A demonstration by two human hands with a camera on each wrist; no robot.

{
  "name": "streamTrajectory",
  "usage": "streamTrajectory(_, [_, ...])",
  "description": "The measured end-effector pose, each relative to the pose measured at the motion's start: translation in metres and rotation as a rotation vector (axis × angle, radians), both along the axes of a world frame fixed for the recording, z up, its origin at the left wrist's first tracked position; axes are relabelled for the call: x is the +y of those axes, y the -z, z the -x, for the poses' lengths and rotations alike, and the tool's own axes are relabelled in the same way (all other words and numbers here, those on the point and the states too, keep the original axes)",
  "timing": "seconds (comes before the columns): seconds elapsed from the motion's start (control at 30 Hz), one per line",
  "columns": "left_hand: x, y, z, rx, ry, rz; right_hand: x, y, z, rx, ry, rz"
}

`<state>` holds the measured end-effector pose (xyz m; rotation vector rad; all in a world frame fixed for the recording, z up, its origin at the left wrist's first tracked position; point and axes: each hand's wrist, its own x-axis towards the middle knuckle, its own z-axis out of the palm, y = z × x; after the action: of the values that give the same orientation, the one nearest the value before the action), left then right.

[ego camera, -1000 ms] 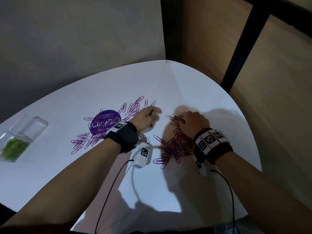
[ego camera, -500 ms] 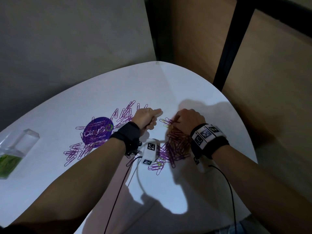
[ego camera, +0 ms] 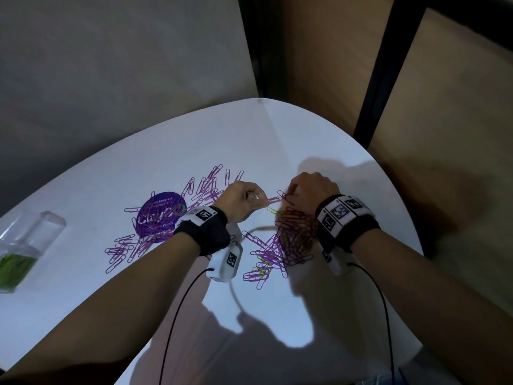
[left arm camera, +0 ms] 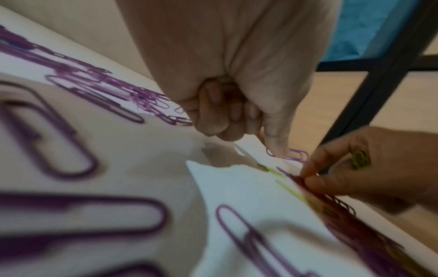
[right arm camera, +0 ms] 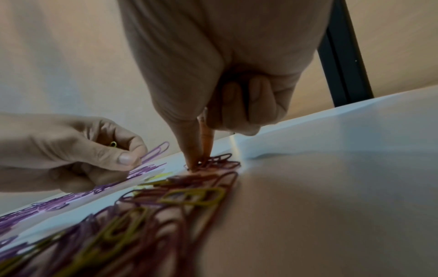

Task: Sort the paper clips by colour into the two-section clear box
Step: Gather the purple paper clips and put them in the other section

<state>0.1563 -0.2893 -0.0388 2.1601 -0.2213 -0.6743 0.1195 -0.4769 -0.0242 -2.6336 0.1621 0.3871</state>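
Since a second ago the left hand [ego camera: 241,200] has shifted from bare curled fingers to a pinch on a thin purple wire paper clip [ego camera: 274,200], thumb and forefinger closed on one looped end. The clip's long axis runs nearly level across the head view, its free rounded end pointing toward three o'clock at the right hand [ego camera: 313,190]. In the right wrist view that clip [right arm camera: 156,151] slants up and away from the thumbnail, and a small yellow-green loop shows inside the left hand's curled fingers.

The right hand is clenched, with thumb and forefinger tips pressed down together into the far end of a tangled heap of purple and yellow-green paper clips [ego camera: 291,234]; whether they hold a clip there, I cannot tell. The heap lies on the smooth white round-edged surface [ego camera: 166,151], between the two wrists and toward six o'clock of the right hand.

A second loose scatter of purple clips [ego camera: 130,247] spreads toward nine o'clock of the left hand, over a flat round purple sticker with pale lettering [ego camera: 161,215].

Far off at nine o'clock, at the surface's edge, stands the clear hard-plastic two-section box [ego camera: 30,240]; its nearer section holds yellow-green clips [ego camera: 12,269], the farther one looks see-through.
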Motion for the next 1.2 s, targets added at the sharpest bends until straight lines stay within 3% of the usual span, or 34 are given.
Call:
streamTrajectory(0.13, [0.007,-0.003,-0.008,-0.093,-0.071,-0.019,-0.007,0.000,-0.001,-0.009,-0.004,0.023])
streamTrajectory(0.27, [0.006,-0.004,-0.012,-0.312,-0.049,-0.263,-0.012,-0.002,-0.001,-0.028,-0.018,0.016])
streamTrajectory(0.43, [-0.014,-0.006,0.004,-0.371,0.244,-0.372,-0.013,-0.009,0.006,0.026,-0.180,-0.033])
streamTrajectory(0.7, [-0.010,-0.005,0.022,-0.445,0.313,-0.474,-0.007,-0.005,0.019,0.065,-0.138,-0.059])
streamTrajectory(0.93, [-0.013,-0.002,0.037,-0.642,0.413,-0.486,0.009,0.002,0.025,0.031,-0.136,-0.062])
streamTrajectory(1.07, [-0.012,-0.004,0.038,-0.625,0.501,-0.579,0.009,0.003,0.026,0.028,-0.090,-0.089])
streamTrajectory(1.2, [0.000,-0.003,0.036,-0.437,0.414,-0.364,0.004,0.002,0.023,0.081,-0.059,-0.193])
